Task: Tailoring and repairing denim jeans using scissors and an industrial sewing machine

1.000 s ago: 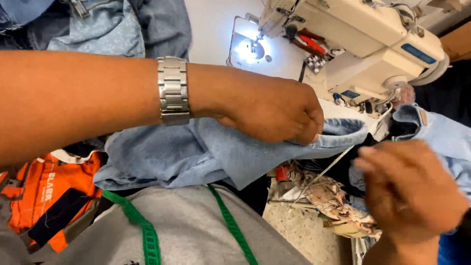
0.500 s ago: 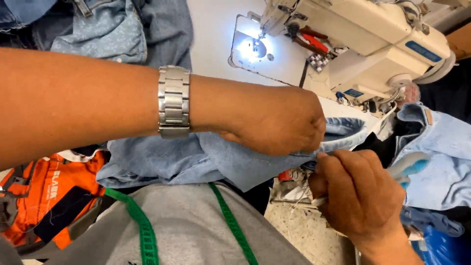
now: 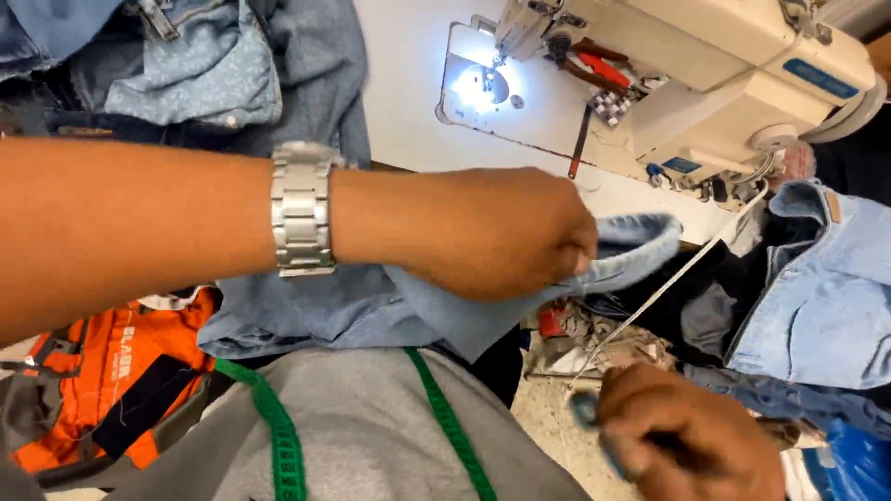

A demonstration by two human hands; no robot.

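Head view. The left hand (image 3: 492, 232) reaches across from the left, a metal wristwatch (image 3: 302, 209) on its wrist, and its grip is clenched on a folded strip of light-blue denim (image 3: 631, 246). The strip's long axis runs roughly left to right, its free rounded end pointing right and slightly up, towards the sewing machine (image 3: 705, 65); the rest of the cloth spreads back under the forearm and hangs off the near edge of the white tabletop (image 3: 408, 83), over the person's grey lap. A pale thread (image 3: 668, 278) runs slantwise from below the strip up to the right. The right hand (image 3: 687, 441) sits low at the lower right, blurred, its grip closed around a small blue-handled tool (image 3: 589, 413) whose kind cannot be told. A green measuring tape (image 3: 278, 436) drapes over the lap; an orange garment (image 3: 111, 371) lies at the left, and more denim (image 3: 817, 278) is heaped at the right. Compared with half a second ago, the right hand has dropped away from the strip's end, where it then sat just below the left hand; the left hand holds as before.
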